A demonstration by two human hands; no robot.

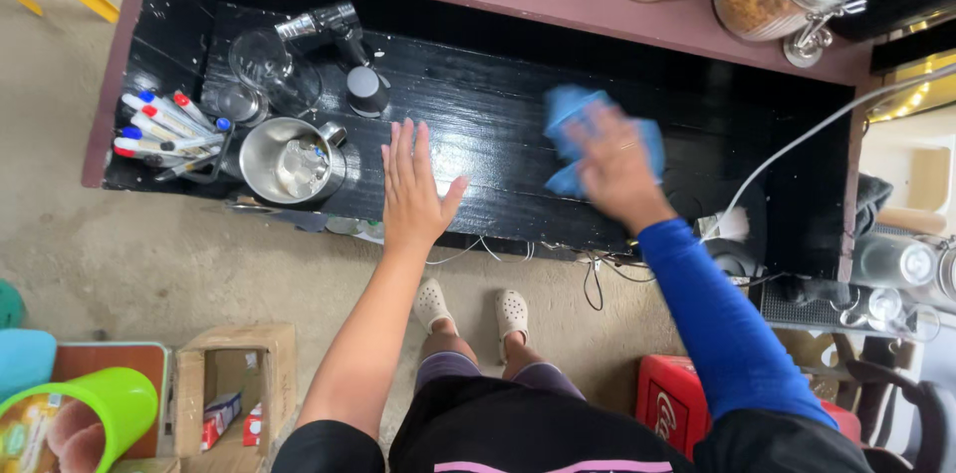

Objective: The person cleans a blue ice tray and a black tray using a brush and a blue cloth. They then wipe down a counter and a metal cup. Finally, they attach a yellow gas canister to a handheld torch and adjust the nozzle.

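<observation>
Over the black worktop (478,124), the right hand (619,166) presses a blue cloth (570,115) in its closed grip, best swept flat toward nine o'clock, where the left hand (413,189) rests open and empty beside the steel cup (292,162).

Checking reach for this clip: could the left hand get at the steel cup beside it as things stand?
Probably yes: the left hand lies flat on the black shelf, close beside the steel cup, with nothing between them.

Right arm (719,319) in a long blue sleeve; left arm (363,334) bare; black top (518,433) with pink stripe, purplish shorts (448,365), pale clogs (432,302); possibly a ring.
</observation>
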